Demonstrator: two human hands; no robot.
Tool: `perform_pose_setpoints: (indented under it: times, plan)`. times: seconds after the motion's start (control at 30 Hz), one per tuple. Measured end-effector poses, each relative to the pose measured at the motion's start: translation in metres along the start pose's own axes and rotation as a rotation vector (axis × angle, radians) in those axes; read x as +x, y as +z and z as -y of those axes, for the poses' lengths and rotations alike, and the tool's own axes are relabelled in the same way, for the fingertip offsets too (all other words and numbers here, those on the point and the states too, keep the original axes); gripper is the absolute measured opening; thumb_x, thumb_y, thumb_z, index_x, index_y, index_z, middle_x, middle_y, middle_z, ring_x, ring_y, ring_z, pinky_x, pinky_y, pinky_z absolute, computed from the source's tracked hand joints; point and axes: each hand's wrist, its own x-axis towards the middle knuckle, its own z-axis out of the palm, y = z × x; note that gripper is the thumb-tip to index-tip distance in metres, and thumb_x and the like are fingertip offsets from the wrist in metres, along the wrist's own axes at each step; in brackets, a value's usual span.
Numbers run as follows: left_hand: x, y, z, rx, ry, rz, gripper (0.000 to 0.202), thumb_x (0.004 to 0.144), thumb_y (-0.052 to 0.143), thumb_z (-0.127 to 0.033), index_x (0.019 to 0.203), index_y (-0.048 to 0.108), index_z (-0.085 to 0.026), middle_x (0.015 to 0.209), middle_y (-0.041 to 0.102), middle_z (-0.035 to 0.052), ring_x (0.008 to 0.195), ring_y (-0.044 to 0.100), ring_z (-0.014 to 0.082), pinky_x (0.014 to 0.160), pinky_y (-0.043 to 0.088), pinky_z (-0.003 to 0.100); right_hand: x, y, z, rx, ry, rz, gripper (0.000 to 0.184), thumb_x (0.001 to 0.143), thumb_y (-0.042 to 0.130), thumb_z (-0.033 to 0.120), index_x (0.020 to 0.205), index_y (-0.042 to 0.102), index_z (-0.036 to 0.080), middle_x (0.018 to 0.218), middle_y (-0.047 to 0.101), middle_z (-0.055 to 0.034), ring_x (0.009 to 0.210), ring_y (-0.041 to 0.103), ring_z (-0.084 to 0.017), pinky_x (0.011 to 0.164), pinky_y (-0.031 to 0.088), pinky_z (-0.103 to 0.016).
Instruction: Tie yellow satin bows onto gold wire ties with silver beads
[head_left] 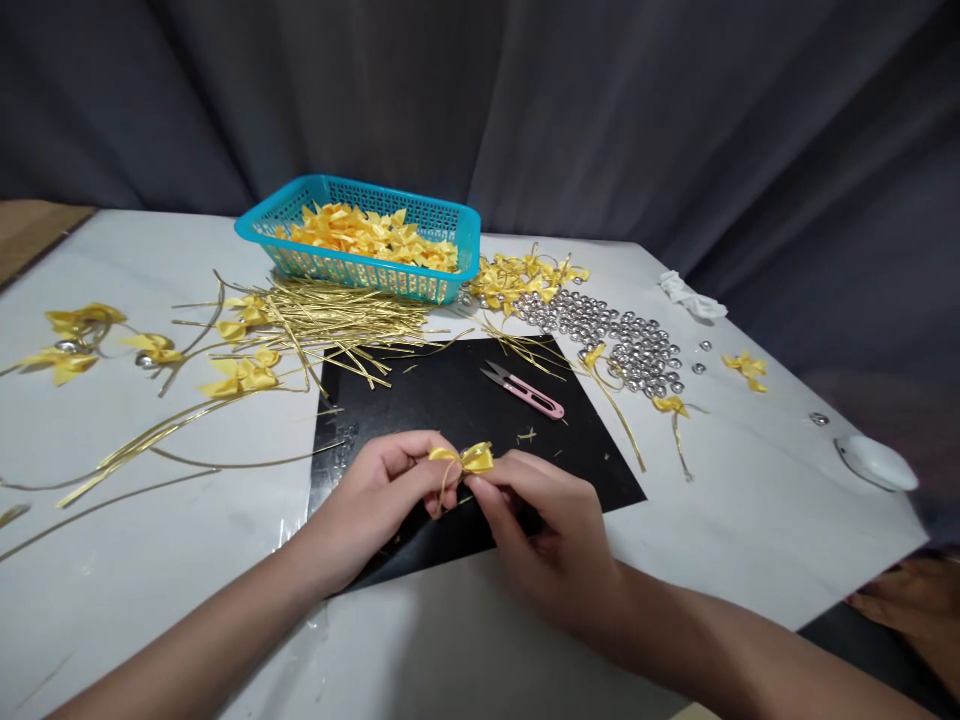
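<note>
Between my two hands, above the black mat (pixel 420 395), is a small yellow ribbon bow (pixel 477 458) with a thin gold tie around its middle. My left hand (pixel 405 475) pinches the bow's left side between thumb and fingers, and a loop of gold tie hangs beside that thumb. On the other side, my right hand (pixel 544 505) has thumb and forefinger closed at the bow's lower right. Fingertips partly hide the knot. Beyond the hands, pink-handled thread snips (pixel 536 398) lie on the mat, with small gold clippings nearby.
A blue basket (pixel 352 265) of yellow bows stands at the back. Gold ties (pixel 337 320) lie before it, silver beads (pixel 637 345) to its right. Finished-looking bows (pixel 244 373) are scattered left. At the right are a white computer mouse (pixel 876 462), crumpled tissue (pixel 691 296) and another person's hand (pixel 911 600).
</note>
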Motion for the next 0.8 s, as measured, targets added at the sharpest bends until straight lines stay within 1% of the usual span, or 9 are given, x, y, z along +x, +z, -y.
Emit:
perform_pose_setpoints:
  times: [0.13,0.27,0.3,0.37,0.43,0.47,0.57,0.67,0.8]
  plan:
    - [0.000,0.001,-0.002,0.090,0.017,-0.006,0.019,0.076,0.056,-0.024,0.058,0.056,-0.017,0.053,0.052,-0.0045,0.052,0.045,0.0092,0.053,0.034,0.021,0.001,0.000,0.000,-0.014,-0.018,-0.006,0.021,0.088,0.044,0.014,0.075,0.060,0.017,0.064,0.056,-0.0006,0.056,0.049,-0.009,0.054,0.038,-0.020]
    - [0.001,0.002,-0.001,0.090,0.023,-0.038,0.021,0.076,0.056,-0.026,0.057,0.055,-0.018,0.053,0.051,-0.0045,0.053,0.045,0.0094,0.053,0.034,0.021,0.003,-0.004,-0.001,-0.069,-0.021,0.050,0.016,0.086,0.049,0.016,0.075,0.060,0.017,0.060,0.053,0.0009,0.053,0.046,-0.008,0.050,0.036,-0.020]
    - [0.001,0.002,-0.001,0.088,0.020,-0.043,0.021,0.076,0.056,-0.027,0.057,0.054,-0.018,0.053,0.051,-0.0045,0.053,0.045,0.0093,0.053,0.034,0.021,0.003,-0.005,-0.001,-0.075,-0.015,0.026,0.012,0.085,0.051,0.017,0.076,0.059,0.017,0.060,0.051,0.0011,0.051,0.044,-0.007,0.049,0.035,-0.020]
    - [0.000,0.002,-0.001,0.095,0.015,-0.052,0.021,0.076,0.056,-0.027,0.057,0.054,-0.017,0.053,0.051,-0.0045,0.053,0.044,0.0092,0.053,0.034,0.021,0.004,-0.008,0.000,-0.050,-0.003,-0.094,0.004,0.082,0.054,0.018,0.082,0.058,0.016,0.062,0.050,0.0013,0.048,0.040,-0.007,0.047,0.035,-0.021]
    - [-0.001,0.003,-0.002,0.118,0.010,-0.050,0.021,0.076,0.055,-0.027,0.057,0.054,-0.017,0.053,0.051,-0.0045,0.053,0.044,0.0092,0.053,0.033,0.021,0.006,-0.011,0.000,0.002,0.006,-0.206,0.008,0.081,0.055,0.018,0.088,0.057,0.016,0.066,0.050,0.0005,0.050,0.040,-0.007,0.049,0.037,-0.022]
    - [-0.002,0.003,-0.003,0.135,0.009,-0.044,0.021,0.076,0.055,-0.027,0.057,0.054,-0.017,0.053,0.051,-0.0044,0.053,0.044,0.0093,0.053,0.033,0.021,0.008,-0.012,0.000,0.033,0.012,-0.217,0.009,0.081,0.054,0.018,0.089,0.058,0.016,0.068,0.051,-0.0003,0.051,0.041,-0.007,0.049,0.037,-0.022]
    - [-0.002,0.005,-0.004,0.201,0.010,-0.004,0.023,0.077,0.055,-0.029,0.057,0.053,-0.017,0.054,0.050,-0.0042,0.054,0.042,0.0095,0.053,0.032,0.022,0.015,-0.013,0.000,0.148,0.088,-0.104,0.009,0.081,0.054,0.019,0.084,0.061,0.015,0.076,0.052,-0.0027,0.055,0.045,-0.007,0.047,0.037,-0.021]
    - [-0.002,0.005,-0.004,0.225,0.017,0.018,0.023,0.078,0.054,-0.030,0.059,0.053,-0.017,0.056,0.048,-0.0044,0.055,0.041,0.0095,0.053,0.031,0.022,0.021,-0.014,0.002,0.234,0.199,0.022,0.010,0.079,0.055,0.020,0.080,0.063,0.014,0.076,0.052,-0.0026,0.051,0.042,-0.005,0.044,0.034,-0.020]
    - [-0.002,0.005,-0.002,0.220,0.027,0.027,0.022,0.078,0.053,-0.029,0.060,0.051,-0.017,0.058,0.048,-0.0042,0.056,0.041,0.0094,0.054,0.031,0.022,0.024,-0.014,0.007,0.292,0.313,0.100,0.010,0.077,0.054,0.018,0.072,0.061,0.013,0.075,0.051,-0.0020,0.052,0.040,-0.005,0.044,0.031,-0.021]
